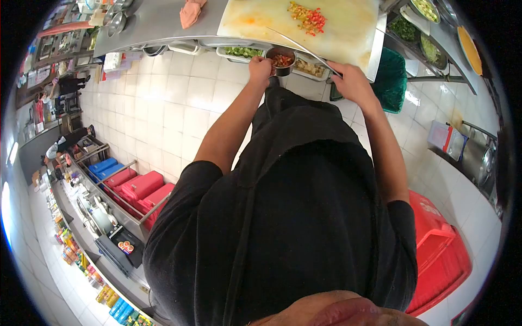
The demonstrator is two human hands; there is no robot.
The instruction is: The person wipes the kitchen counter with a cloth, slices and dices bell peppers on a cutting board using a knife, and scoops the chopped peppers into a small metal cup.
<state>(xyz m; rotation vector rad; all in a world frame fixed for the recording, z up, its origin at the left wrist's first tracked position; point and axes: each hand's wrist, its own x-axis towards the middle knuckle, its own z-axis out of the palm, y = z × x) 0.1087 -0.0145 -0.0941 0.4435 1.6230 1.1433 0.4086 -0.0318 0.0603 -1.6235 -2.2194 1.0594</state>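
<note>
My left hand [260, 70] grips the rim of a small round metal container [283, 71] just off the near edge of the cutting board. Chopped red and brown pieces [281, 61] fill part of that container. In my right hand [352, 82] is a knife [304, 49], its long thin blade slanting up and left over the board's near edge. The pale, stained cutting board [250, 24] carries a pile of diced red and yellow-green peppers [308, 18] near its far side.
Below the counter edge are a tray of chopped greens [243, 52] and a tray of pale pieces [310, 69]. A green-lined bin [392, 81] stands right of the board. A pink cloth [191, 13] lies on the steel counter [155, 22]. Other people [68, 142] are far left.
</note>
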